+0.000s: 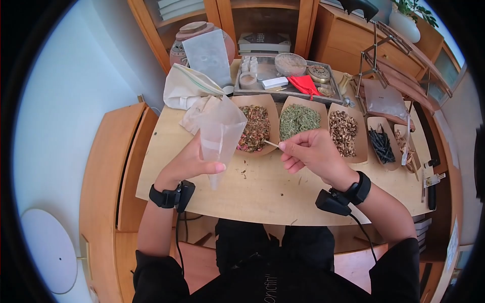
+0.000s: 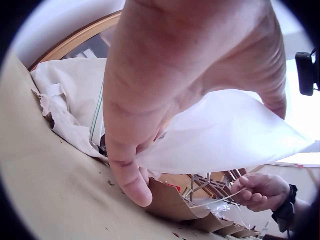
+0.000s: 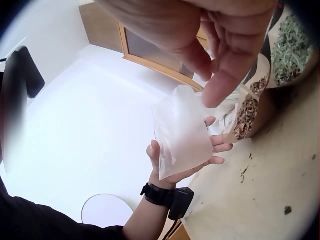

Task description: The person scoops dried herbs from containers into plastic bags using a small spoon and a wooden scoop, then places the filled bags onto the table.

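My left hand point(image 1: 184, 162) holds a translucent white pouch point(image 1: 222, 123) upright, thumb across its front and fingers behind it. In the right wrist view the pouch point(image 3: 182, 132) leans against those fingers and flares at the top. My right hand point(image 1: 319, 154) pinches a thin pale stick point(image 1: 272, 144) between thumb and forefinger. The stick's far end reaches the edge of a paper tray of mixed dried petals and herbs point(image 1: 256, 123); I cannot tell whether its tip is shaped like a scoop. Right behind that hand stands a paper tray of dried green herb point(image 1: 300, 121).
More paper trays hold brown chopped pieces point(image 1: 343, 132), dark strips point(image 1: 381, 145) and pale shavings point(image 1: 404, 141). Behind them is a grey tray point(image 1: 242, 93) with small bottles, a glass bowl point(image 1: 290, 64) and a red cloth pouch point(image 1: 304, 85). A cream cloth bag point(image 1: 184, 88) lies left. Crumbs dot the table point(image 1: 252, 197).
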Motion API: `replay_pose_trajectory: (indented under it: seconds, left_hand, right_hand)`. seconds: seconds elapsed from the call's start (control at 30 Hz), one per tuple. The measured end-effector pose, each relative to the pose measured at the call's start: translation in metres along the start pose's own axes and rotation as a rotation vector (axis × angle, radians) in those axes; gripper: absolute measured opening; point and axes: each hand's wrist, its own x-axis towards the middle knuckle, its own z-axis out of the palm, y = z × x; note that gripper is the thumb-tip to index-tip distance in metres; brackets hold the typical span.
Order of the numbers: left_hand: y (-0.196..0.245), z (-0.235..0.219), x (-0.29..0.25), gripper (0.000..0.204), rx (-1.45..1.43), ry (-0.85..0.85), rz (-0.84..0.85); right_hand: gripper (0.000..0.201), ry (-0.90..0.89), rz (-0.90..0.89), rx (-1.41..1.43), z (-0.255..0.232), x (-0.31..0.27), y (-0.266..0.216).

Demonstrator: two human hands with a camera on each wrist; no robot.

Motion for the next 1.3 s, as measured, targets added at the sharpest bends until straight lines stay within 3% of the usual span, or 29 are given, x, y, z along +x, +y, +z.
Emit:
replay_pose_trajectory:
  seconds: [0.3,0.47,0.57,1.3]
  left_hand:
    - [0.006,-0.012,-0.005,0.105,0.227,0.131,-0.007]
    - [0.005,-0.018,-0.009,0.105,0.772,0.279,0.094]
    - [0.011,-0.017,-0.009,0.103,0.95,0.292,0.154]
    - [0.003,-0.029,-0.017,0.104,0.867,0.286,0.136]
  right_hand:
    - [0.016,-0.025,0.072,0.099,0.0,0.009,0.029]
    - [0.014,-0.026,0.106,0.186,0.002,0.012,0.036]
    - [0.014,0.009,0.114,0.2,0.006,0.013,0.036]
    - [0.013,0.087,0.093,0.333,0.014,0.009,0.047]
